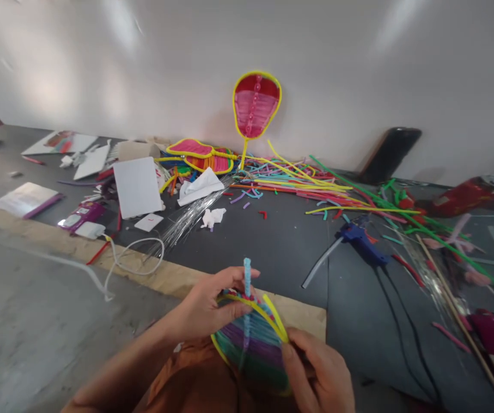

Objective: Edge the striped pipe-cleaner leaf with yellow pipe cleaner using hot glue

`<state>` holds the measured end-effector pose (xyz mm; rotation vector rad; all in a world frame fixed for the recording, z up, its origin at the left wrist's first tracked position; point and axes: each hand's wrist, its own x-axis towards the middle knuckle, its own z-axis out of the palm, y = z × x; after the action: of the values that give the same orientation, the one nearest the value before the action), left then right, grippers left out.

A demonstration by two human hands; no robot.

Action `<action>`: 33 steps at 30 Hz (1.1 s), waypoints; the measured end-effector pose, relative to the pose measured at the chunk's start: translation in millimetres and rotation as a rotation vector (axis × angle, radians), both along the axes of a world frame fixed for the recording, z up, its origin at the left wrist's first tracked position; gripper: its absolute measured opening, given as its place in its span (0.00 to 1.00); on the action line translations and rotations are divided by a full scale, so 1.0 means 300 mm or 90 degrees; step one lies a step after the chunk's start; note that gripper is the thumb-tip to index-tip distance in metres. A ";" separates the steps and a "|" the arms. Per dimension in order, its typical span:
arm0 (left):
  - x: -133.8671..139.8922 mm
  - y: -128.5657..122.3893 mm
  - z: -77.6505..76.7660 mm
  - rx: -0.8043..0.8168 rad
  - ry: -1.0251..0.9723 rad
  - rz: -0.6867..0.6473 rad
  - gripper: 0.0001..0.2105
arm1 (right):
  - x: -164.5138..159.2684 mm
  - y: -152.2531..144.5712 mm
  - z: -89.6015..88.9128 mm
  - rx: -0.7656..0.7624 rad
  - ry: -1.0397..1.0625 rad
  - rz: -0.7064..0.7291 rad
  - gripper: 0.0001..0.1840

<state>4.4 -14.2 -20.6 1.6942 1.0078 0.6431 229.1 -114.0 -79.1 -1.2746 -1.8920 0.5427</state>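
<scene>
Against the person's front, a rounded panel of blue, purple and green fuzzy stripes, edged in yellow (266, 348), is held in both hands. At its eleven o'clock the left hand (206, 304) clamps the top edge, thumb in front, seemingly to steady it beside an upright light-blue fuzzy stem (247, 275). At three o'clock the right hand (318, 370) pinches a bent yellow fuzzy strip (275, 315), apparently keeping it against the rim, and hides part of the panel.

Farther, a blue glue gun (365, 244) lies at two o'clock, its black cable (395, 312) trailing past the right hand; silver tinsel strands (189, 218) spread at eleven.
</scene>
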 end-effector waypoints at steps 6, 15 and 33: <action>0.008 -0.014 -0.014 0.013 0.035 -0.024 0.18 | -0.022 -0.016 0.019 -0.094 0.120 -0.042 0.06; 0.022 0.005 -0.002 -0.050 0.018 -0.054 0.18 | 0.072 0.042 0.043 -0.156 0.139 -0.133 0.08; 0.038 0.012 0.010 -0.100 -0.038 -0.054 0.09 | 0.093 0.181 0.126 0.074 -0.036 0.057 0.18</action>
<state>15.7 -10.4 -17.7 1.5630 0.9142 0.5423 257.1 -59.7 -41.3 -1.1464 -2.0054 0.4395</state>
